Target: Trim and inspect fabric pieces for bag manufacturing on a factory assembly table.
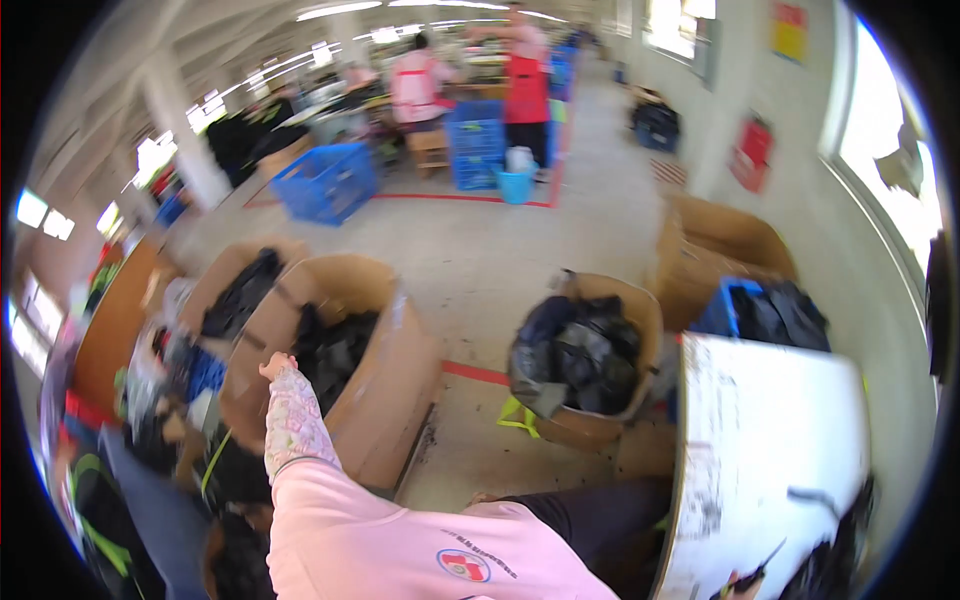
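My left arm, in a flowered sleeve, reaches forward to a large cardboard box [385, 410]. Against its near left side my left hand [277, 366] has its fingers curled, and blur hides what they hold, if anything. Dark cloth [335, 350] lies inside that box. At the lower right, only part of my right hand [740, 586] shows. It is closed on a small black tool with a thin pointed end [764, 568], too blurred to name, over a white board-like surface [765, 440].
Right of centre stands a rounded cardboard box [590, 430] full of dark fabric. Behind it are another carton [725, 235] and a blue crate [712, 318]. Bags and cloth crowd the left side. Farther off are blue crates [325, 183], a bucket [515, 186] and two people.
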A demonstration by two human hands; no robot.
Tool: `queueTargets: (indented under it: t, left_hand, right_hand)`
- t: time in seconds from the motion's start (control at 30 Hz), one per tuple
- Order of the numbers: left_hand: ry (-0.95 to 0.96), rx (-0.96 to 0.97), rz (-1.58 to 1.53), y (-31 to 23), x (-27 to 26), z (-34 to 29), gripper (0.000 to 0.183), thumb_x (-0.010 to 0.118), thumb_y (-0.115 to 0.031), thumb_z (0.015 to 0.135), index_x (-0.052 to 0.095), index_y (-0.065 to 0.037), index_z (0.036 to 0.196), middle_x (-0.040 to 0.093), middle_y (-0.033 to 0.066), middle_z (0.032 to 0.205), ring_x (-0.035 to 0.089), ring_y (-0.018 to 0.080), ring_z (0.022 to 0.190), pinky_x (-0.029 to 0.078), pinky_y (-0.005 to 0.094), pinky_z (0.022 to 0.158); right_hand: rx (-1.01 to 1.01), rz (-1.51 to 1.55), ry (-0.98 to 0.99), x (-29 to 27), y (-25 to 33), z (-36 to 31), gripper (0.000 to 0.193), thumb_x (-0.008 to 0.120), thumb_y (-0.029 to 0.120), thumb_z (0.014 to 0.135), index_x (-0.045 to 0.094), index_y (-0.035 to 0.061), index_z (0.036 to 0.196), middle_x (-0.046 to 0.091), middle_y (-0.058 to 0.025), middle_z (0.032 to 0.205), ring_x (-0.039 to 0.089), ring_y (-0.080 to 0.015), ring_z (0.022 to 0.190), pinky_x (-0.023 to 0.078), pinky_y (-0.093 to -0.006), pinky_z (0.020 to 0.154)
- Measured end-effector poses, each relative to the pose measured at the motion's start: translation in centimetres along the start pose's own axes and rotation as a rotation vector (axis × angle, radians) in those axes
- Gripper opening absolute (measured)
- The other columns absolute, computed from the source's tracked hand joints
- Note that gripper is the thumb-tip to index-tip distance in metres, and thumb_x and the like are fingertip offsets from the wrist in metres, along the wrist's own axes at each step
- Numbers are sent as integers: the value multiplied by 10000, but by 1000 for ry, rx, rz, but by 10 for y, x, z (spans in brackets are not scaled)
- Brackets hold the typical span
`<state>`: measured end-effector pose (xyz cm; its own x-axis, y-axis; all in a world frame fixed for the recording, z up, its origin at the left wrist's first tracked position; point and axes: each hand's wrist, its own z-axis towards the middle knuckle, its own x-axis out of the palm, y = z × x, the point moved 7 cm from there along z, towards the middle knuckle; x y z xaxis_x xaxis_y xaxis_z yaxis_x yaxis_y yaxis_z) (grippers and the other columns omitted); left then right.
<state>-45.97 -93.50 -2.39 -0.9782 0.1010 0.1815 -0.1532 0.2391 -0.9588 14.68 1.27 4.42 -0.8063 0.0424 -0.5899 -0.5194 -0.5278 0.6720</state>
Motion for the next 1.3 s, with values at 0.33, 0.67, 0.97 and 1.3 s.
queueTargets:
  t: [0.33,0.67,0.97,1.3]
  left_hand:
    - [2459,-2,431,83,40,-867,250,598,-196,925,581,-83,1147,612,35,880,572,103,675,494,243,649]
    - [3337,1012,-792,47,-502,-1167,606,731,-266,795,460,-165,1327,395,197,1399,392,383,1285,349,436,1067]
    - [3399,1882,-351,106,-587,-1200,786,542,-662,822,444,-114,1377,513,215,1282,555,379,1125,457,423,948]
    - [3872,270,-754,-3,-519,-1164,225,695,-196,856,655,-34,1007,608,99,830,582,184,693,474,275,631]
  right_hand:
    - [596,-86,-240,-87,-20,-89,343,782,195,767,537,6,917,625,-122,748,594,-288,650,462,-375,614]
    - [830,59,-468,-141,-31,-201,328,800,144,755,545,1,906,661,-88,770,637,-165,687,503,-304,642]
    - [876,177,-566,-212,-56,-151,224,757,74,778,555,49,873,556,23,750,471,-69,655,385,-215,606]
    - [508,34,-606,-238,-121,-8,266,673,0,798,556,-24,1035,683,-139,939,676,-248,853,503,-327,757]
